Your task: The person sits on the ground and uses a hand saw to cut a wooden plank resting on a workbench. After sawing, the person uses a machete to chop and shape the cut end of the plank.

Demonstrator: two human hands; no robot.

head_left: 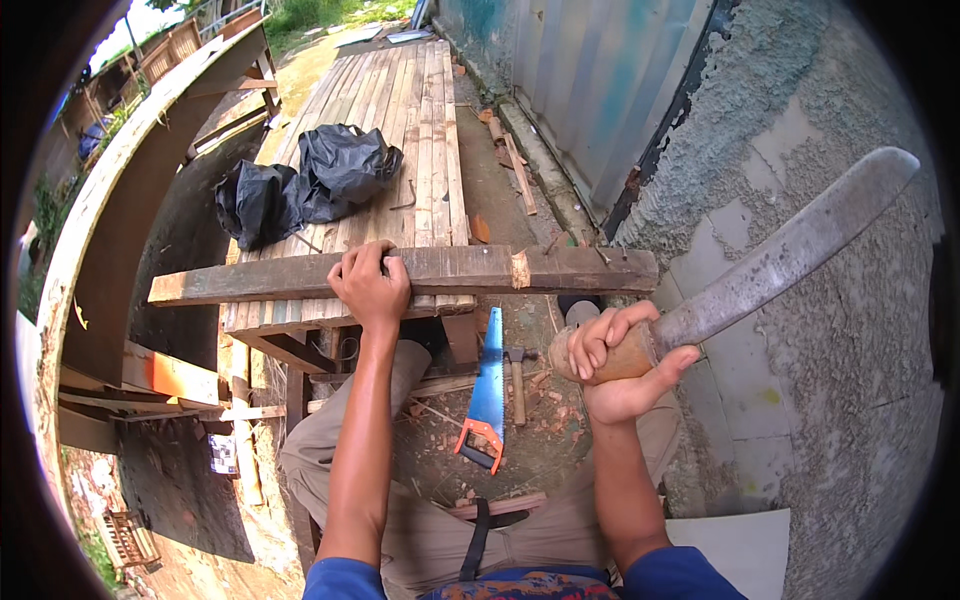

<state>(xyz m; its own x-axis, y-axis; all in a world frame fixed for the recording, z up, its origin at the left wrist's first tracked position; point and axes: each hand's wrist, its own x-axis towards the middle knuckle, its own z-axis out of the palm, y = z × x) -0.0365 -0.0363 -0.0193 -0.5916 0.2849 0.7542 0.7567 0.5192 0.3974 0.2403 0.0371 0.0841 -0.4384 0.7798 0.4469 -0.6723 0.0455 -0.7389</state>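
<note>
Head view: left hand (372,288) clamped over the dark-brown squared timber beam (450,268), fingers curled across its top. Right hand (618,362) closed firmly round the wooden handle of the grey curved-blade machete (790,250), blade angled up and right, clear of the beam. Beam lies crosswise on the near end of the slatted wooden bench (425,140), both ends overhanging; pale bare patch right of the left hand. Black crumpled plastic bags (345,170) behind it. Blue-bladed handsaw (487,390) on the ground, beside the wooden-handled hammer (517,390).
</note>
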